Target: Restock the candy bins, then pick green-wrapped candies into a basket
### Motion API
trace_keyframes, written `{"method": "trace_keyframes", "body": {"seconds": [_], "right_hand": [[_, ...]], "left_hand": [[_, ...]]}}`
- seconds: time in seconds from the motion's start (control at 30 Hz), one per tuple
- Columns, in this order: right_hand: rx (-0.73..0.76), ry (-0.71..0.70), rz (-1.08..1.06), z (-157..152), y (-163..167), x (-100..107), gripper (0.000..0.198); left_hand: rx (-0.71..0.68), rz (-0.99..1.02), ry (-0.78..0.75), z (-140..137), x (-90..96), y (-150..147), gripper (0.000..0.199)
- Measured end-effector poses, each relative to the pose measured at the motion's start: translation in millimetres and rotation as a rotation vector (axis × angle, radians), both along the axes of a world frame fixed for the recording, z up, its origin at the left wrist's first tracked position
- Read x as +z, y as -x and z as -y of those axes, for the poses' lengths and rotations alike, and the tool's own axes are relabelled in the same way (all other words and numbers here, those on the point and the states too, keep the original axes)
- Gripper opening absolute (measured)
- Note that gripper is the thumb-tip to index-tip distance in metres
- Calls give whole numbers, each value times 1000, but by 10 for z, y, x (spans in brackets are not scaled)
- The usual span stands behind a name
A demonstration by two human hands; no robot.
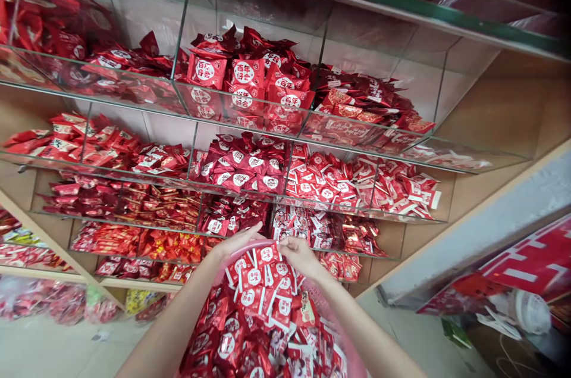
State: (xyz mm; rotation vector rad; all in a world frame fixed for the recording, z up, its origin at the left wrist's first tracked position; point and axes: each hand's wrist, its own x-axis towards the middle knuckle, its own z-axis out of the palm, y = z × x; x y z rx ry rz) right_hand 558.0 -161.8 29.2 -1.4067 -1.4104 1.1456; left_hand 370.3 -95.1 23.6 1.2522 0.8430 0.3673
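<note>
A pink basket [316, 294], heaped with small red candy packets [252, 294], stands low in front of me between my forearms. My left hand [236, 241] curves around its far left rim, with some of the fingers hidden behind the rim. At the far edge of the heap, my right hand [297, 254] pinches the corner of a red packet with a white round label [266, 253]. Just beyond both hands, the lower shelf compartments hold dark red packets [223, 217] and red-and-white packets [289, 220].
Glass-fronted shelves [250, 128] rise ahead, divided into compartments of red packets. A thick green glass edge [357, 0] crosses overhead. Bagged goods [53, 300] lie at the lower left. At right are a grey wall [482, 235] and a white round object [530, 311].
</note>
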Motion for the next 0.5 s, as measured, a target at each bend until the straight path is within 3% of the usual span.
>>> {"method": "trace_keyframes", "body": {"seconds": [0.17, 0.3, 0.4, 0.5], "right_hand": [[-34, 12, 30, -1, 73, -76, 28], [-111, -115, 184, 125, -63, 57, 26], [-209, -221, 302, 373, -305, 129, 30], [-381, -220, 284, 773, -562, 31, 35]], "left_hand": [[-29, 22, -16, -31, -17, 16, 71], [-44, 25, 62, 0, 31, 15, 72], [-40, 9, 60, 7, 33, 13, 70], [-43, 15, 87, -15, 8, 31, 69]]}}
